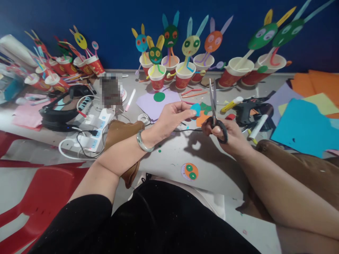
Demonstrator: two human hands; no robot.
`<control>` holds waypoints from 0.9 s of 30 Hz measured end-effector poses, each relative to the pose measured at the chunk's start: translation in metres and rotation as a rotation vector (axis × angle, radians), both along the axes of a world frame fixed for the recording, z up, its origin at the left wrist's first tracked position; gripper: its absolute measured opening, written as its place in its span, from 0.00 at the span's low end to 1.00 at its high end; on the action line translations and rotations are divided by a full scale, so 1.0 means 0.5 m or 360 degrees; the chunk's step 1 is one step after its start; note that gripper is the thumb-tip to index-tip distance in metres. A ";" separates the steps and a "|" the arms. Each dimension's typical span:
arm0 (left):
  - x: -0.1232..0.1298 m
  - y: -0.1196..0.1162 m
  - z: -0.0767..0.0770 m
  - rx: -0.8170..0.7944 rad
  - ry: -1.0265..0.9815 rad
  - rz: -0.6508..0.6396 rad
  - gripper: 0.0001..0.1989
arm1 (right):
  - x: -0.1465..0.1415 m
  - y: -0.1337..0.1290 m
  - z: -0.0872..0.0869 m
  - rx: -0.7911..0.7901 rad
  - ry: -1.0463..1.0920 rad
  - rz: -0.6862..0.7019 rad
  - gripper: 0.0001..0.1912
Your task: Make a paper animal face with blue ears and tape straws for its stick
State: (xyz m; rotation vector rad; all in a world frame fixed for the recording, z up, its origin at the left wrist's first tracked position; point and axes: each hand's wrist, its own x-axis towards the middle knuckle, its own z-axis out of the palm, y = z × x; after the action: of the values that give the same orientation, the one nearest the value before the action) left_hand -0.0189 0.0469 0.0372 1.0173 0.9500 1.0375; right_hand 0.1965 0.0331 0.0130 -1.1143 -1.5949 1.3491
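Note:
My left hand (174, 114) pinches a small piece of blue paper (196, 109) between thumb and fingertips, raised over the table. A pair of scissors (213, 102) is in my right hand (225, 134), fingers through the black handles, blades pointing up and nearly together. The blades stand a little to the right of the blue paper, apart from it. Below both hands, near the table's front edge, lies a round orange paper face (194, 170) with green eyes and a pale purple edge. A green paper circle (159, 97) rests on a purple sheet (147, 106) beyond my left hand.
Several paper cups (185, 74) with paper-faced figures line the blue wall. A power strip (100, 128) with cables and a black headset (57, 113) are on the left. Blue paper (304, 123), a glue gun (249, 109) and a marker (231, 104) lie right. A red chair (50, 194) stands lower left.

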 end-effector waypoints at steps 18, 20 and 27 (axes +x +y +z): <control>0.004 -0.006 0.001 -0.0013 -0.0001 -0.0274 0.25 | -0.002 0.010 0.020 -0.0143 0.0331 -0.0400 0.26; 0.005 -0.007 0.004 -0.0053 -0.0024 -0.0319 0.27 | -0.006 0.009 0.019 -0.0199 0.0378 -0.0451 0.24; 0.006 -0.011 0.005 -0.0098 -0.0010 -0.0392 0.27 | -0.012 0.004 0.021 -0.0285 0.0493 -0.0437 0.23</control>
State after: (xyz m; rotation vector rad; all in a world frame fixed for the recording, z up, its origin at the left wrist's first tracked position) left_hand -0.0161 0.0416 0.0398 1.0500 0.8229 0.8017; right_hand 0.1905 0.0349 0.0237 -1.1197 -1.0750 1.4175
